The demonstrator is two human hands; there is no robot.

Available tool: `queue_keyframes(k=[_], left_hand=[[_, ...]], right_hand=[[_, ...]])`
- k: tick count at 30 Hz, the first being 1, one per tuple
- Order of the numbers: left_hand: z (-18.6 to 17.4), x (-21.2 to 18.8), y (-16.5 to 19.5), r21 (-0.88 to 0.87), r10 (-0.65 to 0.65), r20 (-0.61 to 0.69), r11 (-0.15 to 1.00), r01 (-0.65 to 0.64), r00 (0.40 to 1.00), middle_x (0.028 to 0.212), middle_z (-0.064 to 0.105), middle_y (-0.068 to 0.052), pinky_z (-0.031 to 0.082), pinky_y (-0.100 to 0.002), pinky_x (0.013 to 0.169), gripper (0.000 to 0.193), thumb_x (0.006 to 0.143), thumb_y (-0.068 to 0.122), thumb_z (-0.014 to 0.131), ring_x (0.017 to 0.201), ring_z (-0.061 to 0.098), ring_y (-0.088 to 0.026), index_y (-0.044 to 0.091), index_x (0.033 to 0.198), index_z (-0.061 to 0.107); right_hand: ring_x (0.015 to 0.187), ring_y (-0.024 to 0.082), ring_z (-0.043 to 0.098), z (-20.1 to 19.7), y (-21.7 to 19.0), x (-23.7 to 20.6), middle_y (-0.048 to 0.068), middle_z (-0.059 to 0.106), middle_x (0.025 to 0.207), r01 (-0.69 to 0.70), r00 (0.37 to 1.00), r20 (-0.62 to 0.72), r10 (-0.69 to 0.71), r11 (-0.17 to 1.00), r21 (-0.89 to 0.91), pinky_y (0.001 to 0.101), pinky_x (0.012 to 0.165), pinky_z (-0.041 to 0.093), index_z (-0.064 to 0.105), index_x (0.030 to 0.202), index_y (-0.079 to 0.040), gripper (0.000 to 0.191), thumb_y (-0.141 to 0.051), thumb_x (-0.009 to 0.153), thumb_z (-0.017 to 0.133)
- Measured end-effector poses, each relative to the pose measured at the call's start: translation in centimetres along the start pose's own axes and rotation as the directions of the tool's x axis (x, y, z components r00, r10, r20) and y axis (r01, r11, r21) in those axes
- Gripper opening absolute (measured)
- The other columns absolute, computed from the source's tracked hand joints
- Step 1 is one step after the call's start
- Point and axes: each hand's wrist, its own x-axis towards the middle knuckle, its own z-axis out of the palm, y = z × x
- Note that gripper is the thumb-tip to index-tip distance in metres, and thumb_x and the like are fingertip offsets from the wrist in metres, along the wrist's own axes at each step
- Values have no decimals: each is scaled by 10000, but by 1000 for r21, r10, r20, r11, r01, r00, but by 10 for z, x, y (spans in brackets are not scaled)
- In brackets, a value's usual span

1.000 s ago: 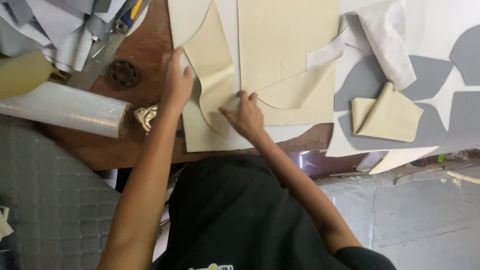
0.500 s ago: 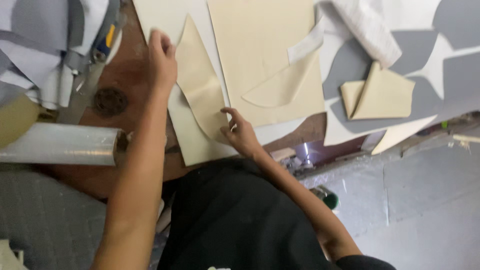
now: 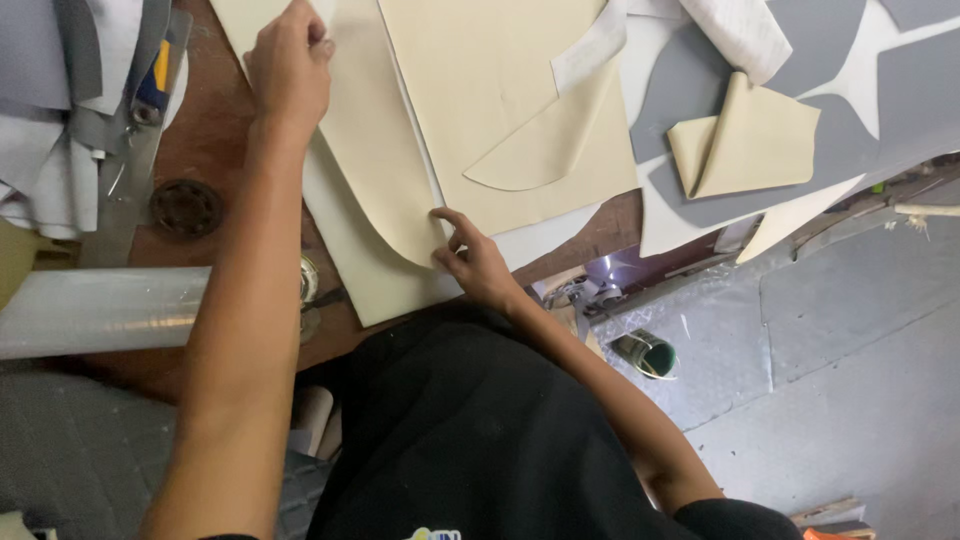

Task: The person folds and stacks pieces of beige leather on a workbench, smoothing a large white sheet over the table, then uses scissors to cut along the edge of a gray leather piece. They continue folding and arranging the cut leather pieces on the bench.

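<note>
Left hand [image 3: 290, 75] now higher, fingers pinching cream sheet [image 3: 375, 170]; brown worktable [image 3: 225, 170], grey floor [image 3: 850, 330].

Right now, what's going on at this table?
A person is laying a cream sheet flat on a wooden table. The left hand presses its far end, and the right hand pins its near curved edge. A larger cream panel lies beside it, with grey cut pieces to the right and a clear roll on the left.
</note>
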Motion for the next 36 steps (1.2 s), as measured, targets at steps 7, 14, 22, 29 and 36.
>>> queue_keyframes(k=[7,14,22,29,36], left_hand=[[11,20,3,83,18,78,996,-25,997,892,740,-123,474,-567,789,294,919,131,791,966,669,-378,33,1154,644],[12,18,-17,-16,118,33,993,-118,992,901,721,-137,551,-472,763,168,925,2,734,879,710,-346,24,1065,643],[11,17,-26,-201,126,18,972,-119,992,820,669,-140,537,-408,684,180,912,-80,728,755,692,-277,-31,1055,629],[12,12,-23,-201,224,-70,951,-234,972,918,701,-147,573,-349,720,215,898,-94,768,821,722,-236,-49,1082,667],[19,8,-30,-178,260,-81,946,-271,962,962,670,-171,561,-383,733,174,927,-122,726,833,701,-258,-86,1082,654]], right_hand=[[749,211,633,1,1,7,100,652,810,-83,996,-23,83,996,-31,359,719,533,485,1472,-135,550,-110,953,666],[711,190,621,0,2,-2,84,650,800,-77,997,-16,77,997,15,356,688,532,500,1472,-143,536,-97,964,663],[725,206,667,5,9,-2,96,682,825,-83,996,-27,82,996,-18,363,709,551,506,1451,-146,522,-84,956,659],[784,228,710,4,7,-8,102,712,860,-117,993,-20,116,992,-39,379,738,562,488,1447,-151,507,-90,966,637],[772,274,708,2,6,-12,135,706,830,-82,996,-48,81,996,-28,403,742,552,489,1450,-143,523,-69,956,646]])
